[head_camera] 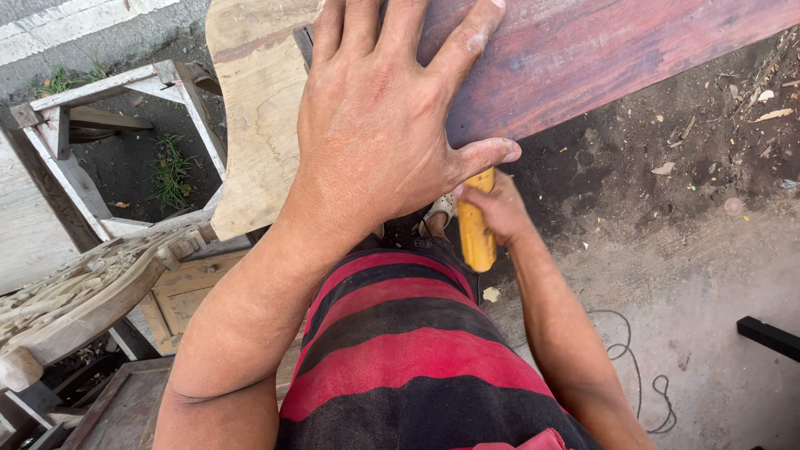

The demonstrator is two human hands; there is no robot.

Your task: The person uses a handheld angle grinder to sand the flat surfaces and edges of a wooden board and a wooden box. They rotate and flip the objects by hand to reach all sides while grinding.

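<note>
Outdoors, on packed dirt and a patch of rough concrete littered with chips and shavings, a person stands over a long reddish-brown plank (600,58) that crosses the top of the view.

Starting at the fingers: those of the left hand (392,125) are spread wide and laid flat on the plank's top face, the thumb stretched out along its near edge. That hand grips nothing; it looks to be pressing down, which would keep the plank from shifting. Just under that thumb, below the plank's near edge, the right hand (496,208) has its fingers curled tight around a yellow handle (475,237). The handle points back toward the body, and whatever working end it has is hidden beneath the plank and the left thumb, so I cannot tell what kind of tool it is. Held low and close like this, it seems set against the plank's edge or underside.

Moving outward, both bare forearms run back to a red-and-black striped shirt (400,350). A pale, unfinished curved board (258,117) lies against the plank's left end, partly under it. Further left of the plank stands a whitish wooden frame (75,125) with weeds growing through it, and below that a carved, pale wooden chair part (83,283) rests on other furniture pieces. To the right of the plank, well apart, a thin dark cord (642,375) loops across the concrete, and a dark bar (771,337) juts in at the frame's edge.
</note>
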